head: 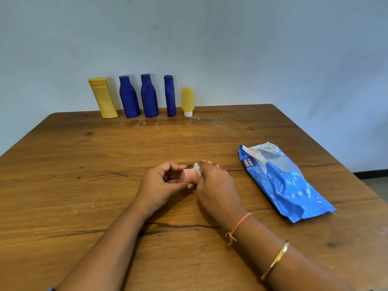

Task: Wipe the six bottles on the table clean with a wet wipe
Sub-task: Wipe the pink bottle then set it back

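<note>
Left hand [161, 183] curls fingers and thumb round a small pink plastic bottle [190, 175], held on its side just above the brown wooden table [84, 175] near the front middle. Right hand [216, 185] pinches a crumpled white wet wipe [197, 168] against the bottle's end. A blue plastic wipes pack [281, 181], reading "mee mee", lies to the right. Upright along the far edge: a tall yellow bottle [104, 99], three dark blue bottles [149, 97] and a small yellow white-capped tube [187, 100].

Blue wipes pack [281, 181]: "mee mee" logo legible on dark patch near its top left. Smaller print below unreadable.
</note>
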The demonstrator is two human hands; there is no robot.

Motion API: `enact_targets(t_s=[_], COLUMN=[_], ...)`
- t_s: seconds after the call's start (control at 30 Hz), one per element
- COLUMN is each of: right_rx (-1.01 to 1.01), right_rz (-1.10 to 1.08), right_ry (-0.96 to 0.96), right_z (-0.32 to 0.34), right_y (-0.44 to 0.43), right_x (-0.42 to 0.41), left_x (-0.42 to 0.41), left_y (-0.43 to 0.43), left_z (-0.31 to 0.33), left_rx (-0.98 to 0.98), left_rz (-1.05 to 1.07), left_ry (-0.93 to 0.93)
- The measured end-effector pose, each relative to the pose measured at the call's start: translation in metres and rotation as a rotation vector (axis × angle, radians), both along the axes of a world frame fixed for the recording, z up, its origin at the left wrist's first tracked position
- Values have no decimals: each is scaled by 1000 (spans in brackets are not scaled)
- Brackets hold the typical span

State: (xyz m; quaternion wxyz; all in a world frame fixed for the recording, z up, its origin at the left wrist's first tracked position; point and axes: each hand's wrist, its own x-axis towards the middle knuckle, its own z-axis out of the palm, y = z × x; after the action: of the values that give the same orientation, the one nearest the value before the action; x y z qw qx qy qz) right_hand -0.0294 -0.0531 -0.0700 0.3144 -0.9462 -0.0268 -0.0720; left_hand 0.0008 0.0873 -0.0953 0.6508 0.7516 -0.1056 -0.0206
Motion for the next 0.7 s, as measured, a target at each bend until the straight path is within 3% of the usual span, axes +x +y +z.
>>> enact_targets(t_s=[0.3,0.57,0.7], right_rx=[-96,-170,-147], right_rz=[204,-97,-108], right_ry=[-73,124,106], right_z=[-3,-9,-5], right_y=[6,-34,-25], right_x=[-3,14,12], left_x=[2,4,3], left_y=[1,2,0], left_z=[-2,-2,-1], left_rx=[42,145,125], left_rz=[-11,11,9], left_ry=[-23,-56,-77])
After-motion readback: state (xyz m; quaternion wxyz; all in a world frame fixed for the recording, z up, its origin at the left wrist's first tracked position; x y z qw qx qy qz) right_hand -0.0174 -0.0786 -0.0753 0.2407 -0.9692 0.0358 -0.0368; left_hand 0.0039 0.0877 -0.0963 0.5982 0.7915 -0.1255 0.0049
